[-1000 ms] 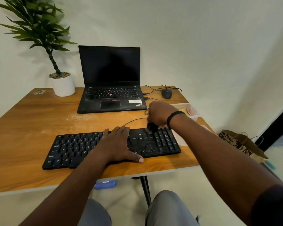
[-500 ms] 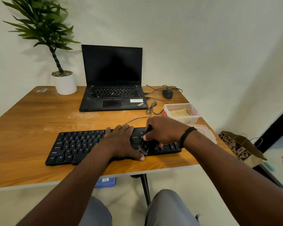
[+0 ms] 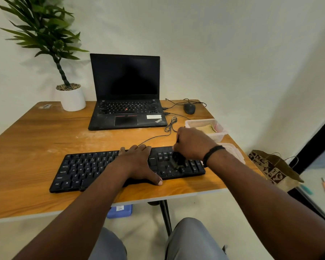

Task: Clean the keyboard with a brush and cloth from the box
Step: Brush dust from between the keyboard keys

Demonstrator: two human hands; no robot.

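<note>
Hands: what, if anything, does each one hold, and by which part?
Right hand grips the brush by its handle, bristles on the keyboard. Left hand holds nothing; it rests flat on the keys.

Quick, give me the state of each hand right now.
Left hand: open, fingers flat on the keyboard.
Right hand: closed, holding the brush against the keys.

Open laptop (image 3: 127,102) at back of wooden table (image 3: 26,147), screen dark. Potted plant (image 3: 68,91) left of it, black mouse (image 3: 189,108) right with cable trailing. Brown paper bag (image 3: 272,169) on floor right; blue thing (image 3: 119,211) under table.
</note>
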